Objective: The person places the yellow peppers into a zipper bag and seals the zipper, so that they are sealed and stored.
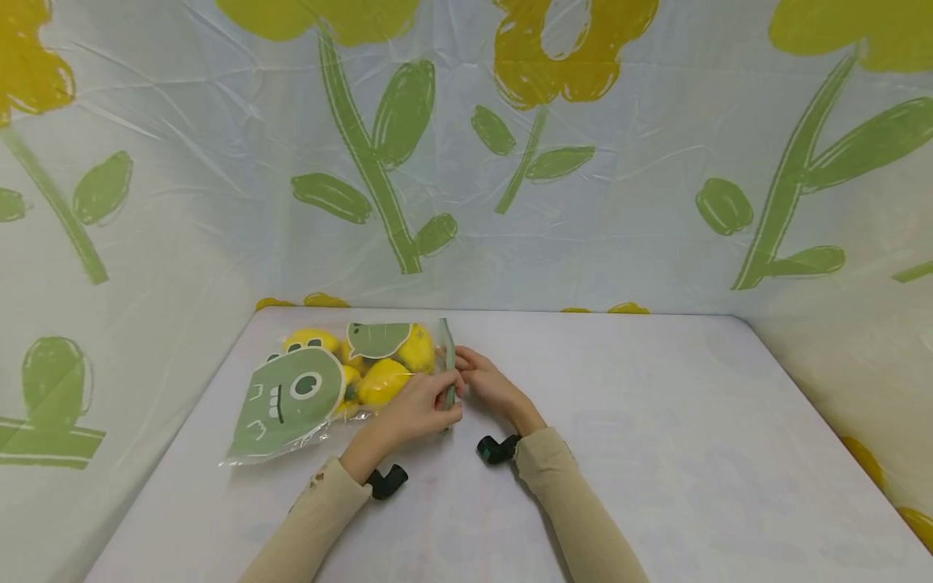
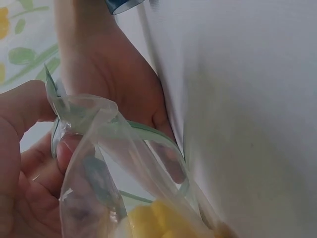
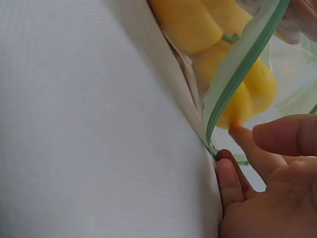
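Observation:
A clear zip bag (image 1: 287, 429) printed with green cartoon creatures lies on its side, with several yellow bell peppers (image 1: 383, 382) inside. Its green-edged mouth (image 3: 237, 79) faces right and gapes apart in both wrist views. My left hand (image 1: 421, 400) pinches the near part of that edge between thumb and fingers, where the plastic bunches up in the left wrist view. At the mouth's other side is my right hand (image 1: 496, 387), its fingers (image 3: 257, 153) extended and touching the lower corner of the opening, thumb held apart. One pepper (image 3: 237, 101) shows just behind the rim.
The bag rests on a white tabletop (image 1: 670, 421) that stretches away to the right. Flower-printed fabric (image 1: 619, 235) hangs along the back and sides. Black wrist cameras (image 1: 497, 449) sit at both sleeve cuffs.

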`<act>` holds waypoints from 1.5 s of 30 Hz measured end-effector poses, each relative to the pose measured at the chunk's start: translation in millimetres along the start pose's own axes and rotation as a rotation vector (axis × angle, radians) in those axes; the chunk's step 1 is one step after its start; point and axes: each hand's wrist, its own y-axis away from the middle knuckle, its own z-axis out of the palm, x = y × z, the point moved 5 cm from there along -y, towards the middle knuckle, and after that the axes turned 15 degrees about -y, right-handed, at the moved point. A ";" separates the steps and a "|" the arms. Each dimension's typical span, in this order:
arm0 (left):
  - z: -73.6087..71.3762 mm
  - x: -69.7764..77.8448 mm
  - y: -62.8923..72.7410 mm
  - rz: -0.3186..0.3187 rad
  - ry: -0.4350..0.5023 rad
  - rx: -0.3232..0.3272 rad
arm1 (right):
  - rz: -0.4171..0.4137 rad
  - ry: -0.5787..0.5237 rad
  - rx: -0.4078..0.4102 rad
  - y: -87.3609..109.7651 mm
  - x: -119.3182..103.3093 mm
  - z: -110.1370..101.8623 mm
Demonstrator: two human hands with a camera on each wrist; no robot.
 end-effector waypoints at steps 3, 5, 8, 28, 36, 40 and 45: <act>-0.9 1.1 0.3 -0.008 -0.017 -0.014 | -0.023 -0.010 0.036 -0.8 -1.2 -1.0; -1.3 2.3 0.5 -0.008 -0.038 -0.023 | -0.033 -0.015 0.057 -0.6 -2.2 -1.5; -2.6 4.1 0.7 -0.014 -0.070 -0.035 | -0.036 -0.016 0.088 1.1 -5.7 -1.5; -10.3 13.2 66.4 -0.229 0.288 -0.303 | 0.100 0.460 -0.060 71.0 -56.2 24.3; 13.9 16.5 91.2 -0.340 0.801 -0.455 | 0.148 0.191 -0.067 77.3 -27.3 47.8; 20.9 14.8 85.5 -0.350 0.922 -0.418 | 0.140 0.067 -0.041 75.2 -27.5 57.0; 24.2 8.4 81.1 -0.338 1.006 -0.345 | 0.171 -0.031 -0.031 76.5 -27.1 74.9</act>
